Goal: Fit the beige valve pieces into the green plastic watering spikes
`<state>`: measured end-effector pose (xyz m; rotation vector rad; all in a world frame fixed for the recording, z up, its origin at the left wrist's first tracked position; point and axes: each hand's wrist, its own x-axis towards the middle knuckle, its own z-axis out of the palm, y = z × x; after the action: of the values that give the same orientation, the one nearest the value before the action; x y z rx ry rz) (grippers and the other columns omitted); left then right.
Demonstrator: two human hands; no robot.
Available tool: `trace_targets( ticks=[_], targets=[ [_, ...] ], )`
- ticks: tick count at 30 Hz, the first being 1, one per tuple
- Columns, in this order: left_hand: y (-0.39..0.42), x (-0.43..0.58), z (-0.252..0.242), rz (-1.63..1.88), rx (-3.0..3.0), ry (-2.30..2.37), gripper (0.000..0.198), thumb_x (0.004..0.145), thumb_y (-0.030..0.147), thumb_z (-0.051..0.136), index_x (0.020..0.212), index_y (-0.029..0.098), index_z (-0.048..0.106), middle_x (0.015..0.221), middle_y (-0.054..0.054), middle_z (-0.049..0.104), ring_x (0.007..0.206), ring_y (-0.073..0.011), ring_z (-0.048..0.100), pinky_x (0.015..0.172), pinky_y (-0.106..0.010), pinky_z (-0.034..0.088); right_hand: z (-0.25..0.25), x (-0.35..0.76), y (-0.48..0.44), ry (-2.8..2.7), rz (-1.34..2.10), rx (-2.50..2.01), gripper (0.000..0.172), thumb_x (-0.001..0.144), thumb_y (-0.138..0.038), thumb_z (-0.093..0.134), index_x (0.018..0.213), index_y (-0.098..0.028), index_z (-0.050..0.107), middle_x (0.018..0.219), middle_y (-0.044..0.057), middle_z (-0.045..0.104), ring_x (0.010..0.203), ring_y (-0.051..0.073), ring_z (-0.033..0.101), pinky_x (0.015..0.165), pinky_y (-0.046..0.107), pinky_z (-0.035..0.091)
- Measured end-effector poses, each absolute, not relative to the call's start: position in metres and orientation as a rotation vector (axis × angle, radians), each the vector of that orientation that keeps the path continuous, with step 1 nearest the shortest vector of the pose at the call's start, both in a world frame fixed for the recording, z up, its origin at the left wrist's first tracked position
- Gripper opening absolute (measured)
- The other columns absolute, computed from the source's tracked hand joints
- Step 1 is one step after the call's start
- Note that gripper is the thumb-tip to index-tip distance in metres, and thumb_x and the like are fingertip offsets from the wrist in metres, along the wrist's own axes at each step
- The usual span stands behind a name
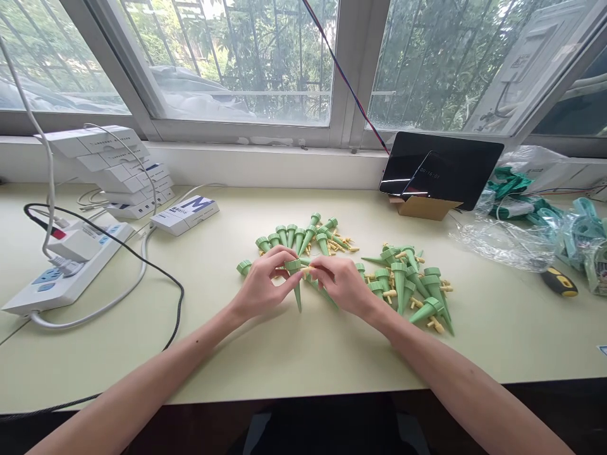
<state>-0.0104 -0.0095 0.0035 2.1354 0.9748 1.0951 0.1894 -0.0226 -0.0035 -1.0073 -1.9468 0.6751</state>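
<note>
My left hand (266, 282) is closed around the capped top of a green plastic watering spike (296, 294), whose tip points down toward the table. Close against it, my right hand (342, 282) pinches a small yellow valve piece (306, 271) beside the spike's cap. Whether the valve is joined to the cap I cannot tell. Behind the hands lies a fan of green spikes (291, 235) with yellow valves. A second heap of spikes (399, 281) rests to the right of my right hand, some with yellow valves showing.
A power strip (71, 262) with cables and stacked white boxes (107, 161) stand at the left, a single box (186, 213) nearby. At the back right, a tablet (439, 167) leans on a cardboard stand (424, 208). Clear plastic bags (507, 243) and a yellow-black tool (559, 282) lie right.
</note>
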Motion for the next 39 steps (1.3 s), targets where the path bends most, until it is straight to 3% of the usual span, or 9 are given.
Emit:
trace_targets(
  ticks=[7,13,18,26,30,39],
  targets=[
    [-0.0108,-0.0091,0.0039,1.086,2.134,0.996,0.013,0.087,0.031,0.066,0.089,0.018,0.064,0.101,-0.006,0.058,0.077,-0.0131,0.058,0.064,-0.028,0.060,-0.0040,0.1897,-0.0216,-1.962,0.662,-0.995,0.026,0.097,-0.018,0.048,0.075,-0.018,0.061,0.064,-0.001,0.060,0.057,0.012,0.053,0.063,0.025,0.042],
    [-0.0096,-0.0084,0.0034,1.092,2.118,1.040,0.016,0.088,0.033,0.065,0.091,0.018,0.064,0.102,-0.007,0.058,0.077,-0.0133,0.059,0.064,-0.028,0.061,-0.0053,0.1897,-0.0231,-1.889,0.759,-1.013,0.011,0.093,-0.018,0.054,0.100,-0.018,0.062,0.075,0.001,0.067,0.061,0.013,0.058,0.066,0.026,0.046],
    [-0.0095,-0.0084,0.0040,1.095,2.120,1.028,0.018,0.087,0.035,0.065,0.089,0.018,0.064,0.101,-0.007,0.058,0.073,-0.0124,0.058,0.062,-0.028,0.061,-0.0049,0.1901,-0.0240,-1.880,0.813,-0.998,0.007,0.094,-0.019,0.052,0.092,-0.019,0.058,0.075,0.000,0.066,0.058,0.012,0.057,0.062,0.025,0.045],
    [-0.0108,-0.0090,0.0067,1.078,2.174,0.977,0.015,0.088,0.033,0.065,0.091,0.019,0.062,0.104,-0.007,0.058,0.084,-0.0151,0.060,0.063,-0.027,0.061,-0.0025,0.1893,-0.0244,-1.948,0.799,-1.030,0.030,0.099,-0.025,0.044,0.071,-0.019,0.052,0.059,-0.002,0.057,0.051,0.011,0.049,0.057,0.024,0.040],
    [-0.0110,-0.0087,0.0073,1.078,2.186,0.987,0.015,0.088,0.034,0.065,0.091,0.019,0.062,0.104,-0.007,0.058,0.082,-0.0143,0.060,0.062,-0.027,0.060,-0.0022,0.1887,-0.0247,-1.955,0.801,-1.036,0.033,0.100,-0.024,0.043,0.067,-0.020,0.049,0.055,-0.003,0.053,0.050,0.010,0.047,0.058,0.024,0.039],
    [-0.0113,-0.0078,0.0074,1.085,2.167,1.011,0.017,0.087,0.034,0.066,0.092,0.018,0.063,0.104,-0.007,0.058,0.079,-0.0133,0.061,0.062,-0.027,0.060,-0.0035,0.1890,-0.0250,-1.880,0.799,-1.012,0.010,0.095,-0.026,0.053,0.092,-0.019,0.059,0.072,0.000,0.062,0.058,0.013,0.054,0.060,0.025,0.044]
  ],
)
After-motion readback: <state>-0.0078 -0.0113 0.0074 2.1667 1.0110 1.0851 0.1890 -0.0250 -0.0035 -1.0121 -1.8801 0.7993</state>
